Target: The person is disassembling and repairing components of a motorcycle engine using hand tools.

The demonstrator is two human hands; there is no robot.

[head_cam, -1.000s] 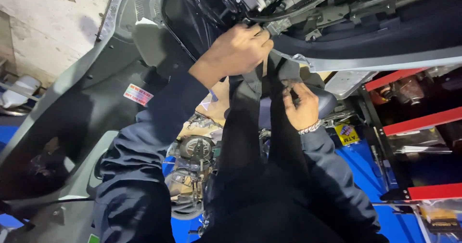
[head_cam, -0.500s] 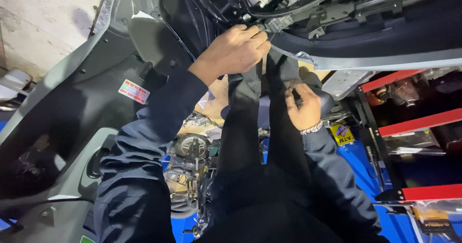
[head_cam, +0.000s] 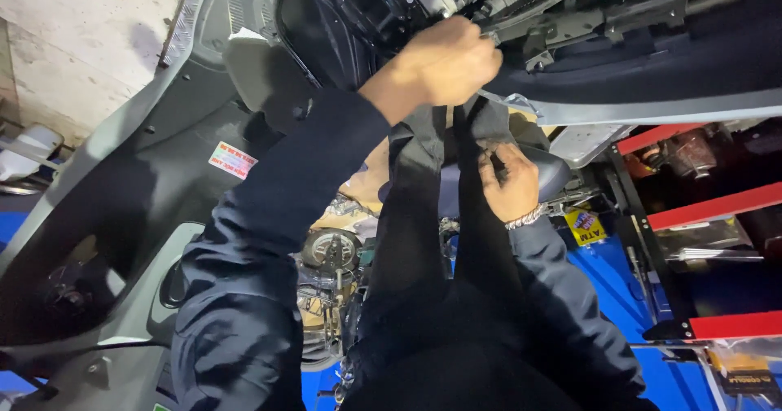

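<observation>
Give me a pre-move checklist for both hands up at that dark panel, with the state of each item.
1. Left hand closed in a fist at the upper edge of the dark hanging panel: ok.
2. Right hand resting on the panel's right strip: ok.
3. What the left grip encloses: cannot tell, fingers hide it.
4. Tool in the right hand: cannot tell, something dark shows by the fingers.
5. Silver bracelet clear of the metal bracket: ok.
6. Lighting at the contact point: not ok, deep shadow.
</observation>
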